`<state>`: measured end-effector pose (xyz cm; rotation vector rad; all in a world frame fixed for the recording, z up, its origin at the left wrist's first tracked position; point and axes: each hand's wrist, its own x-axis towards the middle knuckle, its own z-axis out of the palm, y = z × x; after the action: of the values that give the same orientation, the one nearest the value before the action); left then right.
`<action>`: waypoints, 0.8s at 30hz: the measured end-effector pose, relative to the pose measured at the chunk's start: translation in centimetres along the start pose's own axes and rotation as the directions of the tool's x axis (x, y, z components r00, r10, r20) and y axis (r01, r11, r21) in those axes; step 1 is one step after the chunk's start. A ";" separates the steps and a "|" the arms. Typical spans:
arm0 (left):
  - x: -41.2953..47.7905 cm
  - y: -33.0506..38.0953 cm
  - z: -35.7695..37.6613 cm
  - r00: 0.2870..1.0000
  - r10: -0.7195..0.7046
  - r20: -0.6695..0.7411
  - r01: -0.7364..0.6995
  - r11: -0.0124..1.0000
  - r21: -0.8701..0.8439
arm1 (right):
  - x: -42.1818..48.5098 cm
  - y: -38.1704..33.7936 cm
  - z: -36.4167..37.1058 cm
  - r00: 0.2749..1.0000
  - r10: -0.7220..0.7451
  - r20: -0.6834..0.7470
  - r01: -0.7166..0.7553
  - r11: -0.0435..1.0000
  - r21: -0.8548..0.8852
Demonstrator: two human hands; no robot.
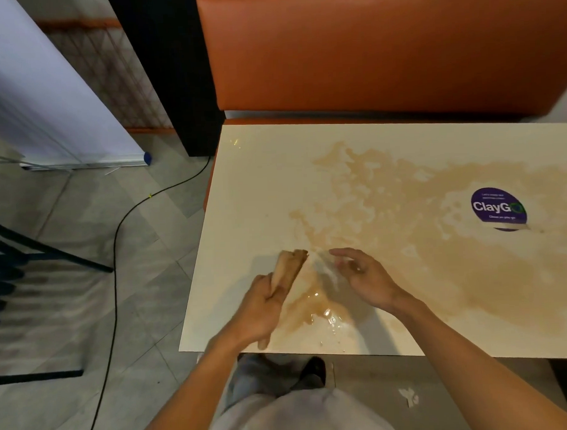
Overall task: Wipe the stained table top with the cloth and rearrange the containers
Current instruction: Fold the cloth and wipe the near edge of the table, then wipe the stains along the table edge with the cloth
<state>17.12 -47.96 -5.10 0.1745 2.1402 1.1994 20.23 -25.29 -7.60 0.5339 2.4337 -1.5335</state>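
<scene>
Nearest the lens: a pale shirt front (302,417), with jeans and a dark shoe (315,369) on the tiled floor (150,316) below the table's near edge. Both forearms reached out over that edge.

Left hand (263,307) gripped the cloth (289,267), fingers curled round it. Cloth was twisted into a stub, brown-stained, its far end poking out past the knuckles above the near-left part of the table top (258,183). Whether that end touched the surface: couldn't tell.

Right hand (361,276) was just beside it, fingers loosely spread and slightly bent, holding nothing. Motion blur sat between the two hands; couldn't tell what was there.

Brown spill (405,242) covered most of the table's middle and right, thinning toward the far-left corner, which looked clean. A wet glossy pool (324,313) lay at the near edge, directly under and between the hands. Round purple "ClayGo" sticker (499,209) sat well right of the hands, ringed by the stain.

Around it: an orange bench seat (382,50) ran along the table's far side. Black pillar (174,74) stood off the far-left corner. A black cable (116,240) snaked across the floor on the left. White roll-up banner (46,94) stood further left, and dark metal legs (45,252) at the left edge. A scrap of white paper (409,397) lay on the floor, under the table.
</scene>
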 end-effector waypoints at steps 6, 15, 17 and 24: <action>-0.1 2.9 -2.8 0.993 -0.113 0.012 0.107 0.889 -0.445 | -1.0 -4.2 1.2 0.978 0.093 0.188 -0.170 0.876 0.451; 1.0 6.2 -1.6 0.999 0.001 0.038 0.025 0.745 -0.667 | -1.1 -7.6 1.2 0.955 0.027 0.297 -0.221 0.731 0.646; 1.4 6.7 -1.0 0.999 0.031 0.039 0.000 0.784 -0.621 | -1.2 -8.1 1.1 0.949 0.028 0.314 -0.249 0.676 0.694; 3.4 6.7 -0.6 0.979 0.140 0.147 -0.068 0.907 -0.415 | -1.7 -8.4 0.8 0.974 0.156 0.167 -0.227 0.576 0.786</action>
<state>12.82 -43.12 -1.20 0.2019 1.7040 1.6040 18.32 -29.67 -0.41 0.8193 1.4049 -2.4430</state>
